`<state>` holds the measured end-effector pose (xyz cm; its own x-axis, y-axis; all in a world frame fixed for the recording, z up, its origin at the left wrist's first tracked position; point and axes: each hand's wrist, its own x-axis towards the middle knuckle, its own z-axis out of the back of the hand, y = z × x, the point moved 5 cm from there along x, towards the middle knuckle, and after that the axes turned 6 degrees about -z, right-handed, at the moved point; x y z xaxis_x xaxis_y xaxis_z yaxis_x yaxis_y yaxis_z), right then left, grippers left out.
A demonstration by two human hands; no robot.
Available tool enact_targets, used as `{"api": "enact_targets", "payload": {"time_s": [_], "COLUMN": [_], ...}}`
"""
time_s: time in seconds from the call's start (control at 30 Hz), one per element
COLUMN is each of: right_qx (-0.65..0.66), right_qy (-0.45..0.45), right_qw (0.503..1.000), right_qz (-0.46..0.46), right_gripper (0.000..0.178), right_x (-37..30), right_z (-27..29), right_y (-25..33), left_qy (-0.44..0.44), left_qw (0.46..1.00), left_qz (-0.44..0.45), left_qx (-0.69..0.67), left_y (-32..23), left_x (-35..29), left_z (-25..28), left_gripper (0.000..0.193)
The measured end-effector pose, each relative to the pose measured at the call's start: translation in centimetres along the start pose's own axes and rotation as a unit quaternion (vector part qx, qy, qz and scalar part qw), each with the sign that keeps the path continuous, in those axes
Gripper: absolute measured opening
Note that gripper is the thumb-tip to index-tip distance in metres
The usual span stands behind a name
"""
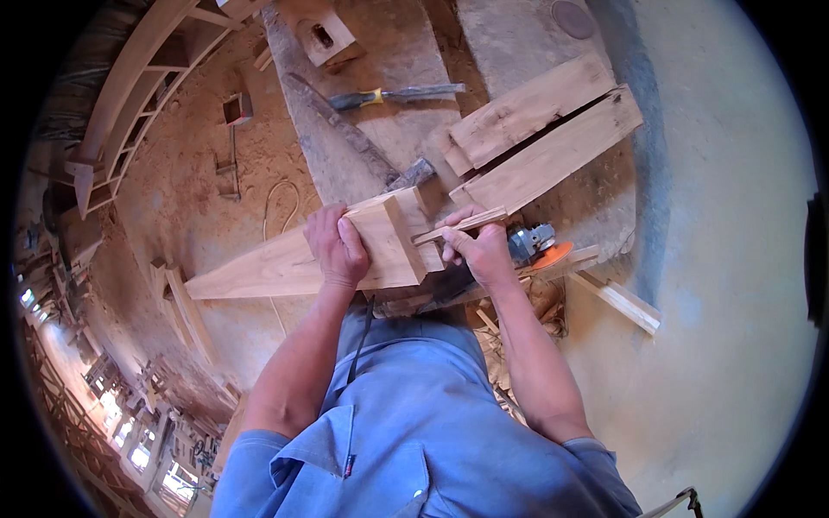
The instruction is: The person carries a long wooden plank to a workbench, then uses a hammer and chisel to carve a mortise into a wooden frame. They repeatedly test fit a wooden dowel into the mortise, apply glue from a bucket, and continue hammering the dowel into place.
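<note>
My left hand [338,246] is wrapped over a long tapered wooden beam [268,266], its thumb lying along the upper face. The beam's wide squared end points right, and its narrow end reaches out to the left. Between the fingers and thumb of my right hand [482,252] is a thin wooden strip [473,222], whose left tip meets the beam's squared end; whether it enters a slot there I cannot tell. Just right of that hand lies an angle grinder [528,242] with an orange disc [553,255].
Two thick planks [553,147] lie on the bench [596,186] at the right. Farther off are a chisel [380,96], a hammer [413,175] and a mortised wooden block [324,36]. A curved wooden frame [129,95] stands far left. Sawdust covers the floor [186,190].
</note>
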<state>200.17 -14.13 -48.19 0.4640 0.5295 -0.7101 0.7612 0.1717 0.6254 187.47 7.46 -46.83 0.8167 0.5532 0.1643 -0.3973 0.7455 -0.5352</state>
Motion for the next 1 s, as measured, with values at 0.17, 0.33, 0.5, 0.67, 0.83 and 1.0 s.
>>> {"api": "enact_targets", "payload": {"time_s": [0.17, 0.33, 0.5, 0.67, 0.83, 1.0], "right_qx": [0.029, 0.035, 0.044, 0.107, 0.108, 0.000], "right_qy": [-0.010, -0.014, 0.001, 0.020, -0.057, -0.094], "right_qw": [1.000, 0.999, 0.999, 0.994, 0.992, 0.994], "right_qz": [0.003, 0.006, 0.005, -0.004, 0.038, 0.047], "right_gripper": [0.014, 0.014, 0.015, 0.029, 0.020, 0.012], "right_x": [-0.2, -0.1, -0.2, 0.2, -0.5, -0.4], "right_z": [-0.1, -0.1, 0.0, 1.4, 2.6, 1.8], "right_y": [-0.6, -0.9, -0.4, -0.5, 1.9, 2.9], "left_qy": [0.000, 0.009, 0.010, 0.007, 0.017, 0.001], "left_qw": [1.000, 1.000, 1.000, 1.000, 1.000, 1.000], "left_qz": [-0.008, -0.002, -0.007, -0.002, 0.000, 0.004], "left_qx": [0.015, 0.012, 0.008, 0.004, 0.003, -0.006], "left_y": [0.3, 0.2, 0.4, 0.4, 0.5, 0.5], "left_x": [0.3, 0.3, 0.2, 0.2, 0.1, 0.3], "left_z": [-0.1, -0.2, -0.3, -0.2, 0.1, 0.2], "left_gripper": [0.032, 0.033, 0.033, 0.033, 0.034, 0.028]}}
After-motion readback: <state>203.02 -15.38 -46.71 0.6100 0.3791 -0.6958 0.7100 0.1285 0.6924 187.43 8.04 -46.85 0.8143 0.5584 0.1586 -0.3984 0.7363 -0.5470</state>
